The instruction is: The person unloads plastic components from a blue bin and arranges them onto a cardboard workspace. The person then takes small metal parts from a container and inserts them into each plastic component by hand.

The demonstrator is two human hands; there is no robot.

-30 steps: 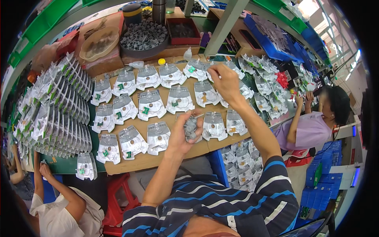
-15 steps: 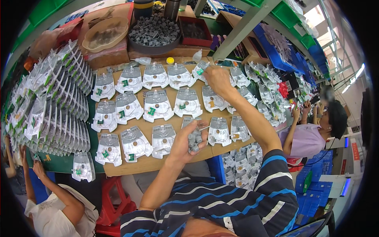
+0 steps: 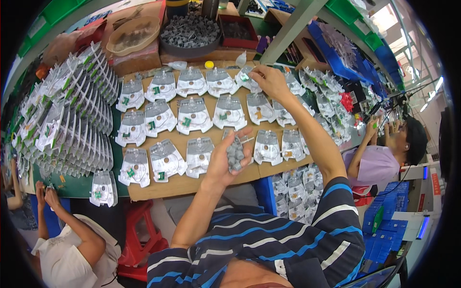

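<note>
My left hand (image 3: 222,161), palm up with fingers curled, cradles several small grey plastic caps (image 3: 235,154) over the front of the cardboard. A thin pale pin (image 3: 247,140) pokes out by its fingertips. My right hand (image 3: 272,82) reaches to the back row, thumb and fingers bent together at the edge of a clear-and-white plastic housing (image 3: 247,82). Whatever may be between those fingertips is hidden. More housings (image 3: 193,115) lie in rows on the cardboard (image 3: 169,188), many with a green or orange piece and a dark round hole.
Tall stacks of housings (image 3: 72,115) rise at the left; more crowd the right (image 3: 331,103). Behind stand a round tray of grey caps (image 3: 191,36), a beige bowl (image 3: 133,36) and a red box (image 3: 237,30). A green post (image 3: 293,31) slants nearby. Co-workers sit left (image 3: 79,249) and right (image 3: 374,163).
My right hand has drawn slightly back from the back-row housing, uncovering more of it. My left palm has turned up a little, showing more grey caps. The whole view has shifted slightly.
</note>
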